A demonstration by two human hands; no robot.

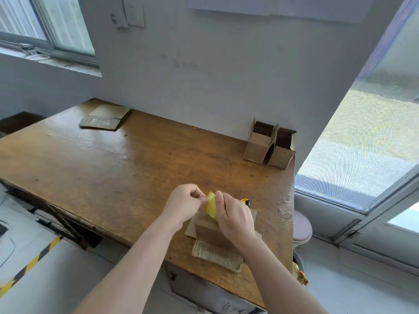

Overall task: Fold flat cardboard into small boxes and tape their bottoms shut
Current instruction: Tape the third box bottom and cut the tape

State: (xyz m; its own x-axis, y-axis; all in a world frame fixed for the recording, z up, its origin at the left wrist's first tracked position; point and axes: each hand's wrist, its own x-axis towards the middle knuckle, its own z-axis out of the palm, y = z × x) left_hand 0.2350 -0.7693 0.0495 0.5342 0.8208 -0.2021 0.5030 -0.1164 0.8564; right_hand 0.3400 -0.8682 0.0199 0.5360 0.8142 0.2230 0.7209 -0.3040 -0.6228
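The small cardboard box [209, 231] sits on the tabletop [127, 168] directly beneath the hands, its side flaps spread flat, and the right wrist hides much of its top. A strip of yellow tape [210, 203] rises from the box into the gap between the hands. A shiny translucent sheet [216, 254] lies against the box on the side nearer the person, under the right forearm. A yellow-and-black tool [246, 201] peeks out just beyond the right hand, mostly hidden by it. Well beyond the hands, toward the right by the wall, two folded boxes [268, 147] stand open-topped and touching; far off to the left lies a stack of flat cardboard [105, 120]. The left hand [183, 203], fingers curled, pinches the tape's upper edge. The right hand [234, 217] grips the tape's other side, thumb against it, above the box.
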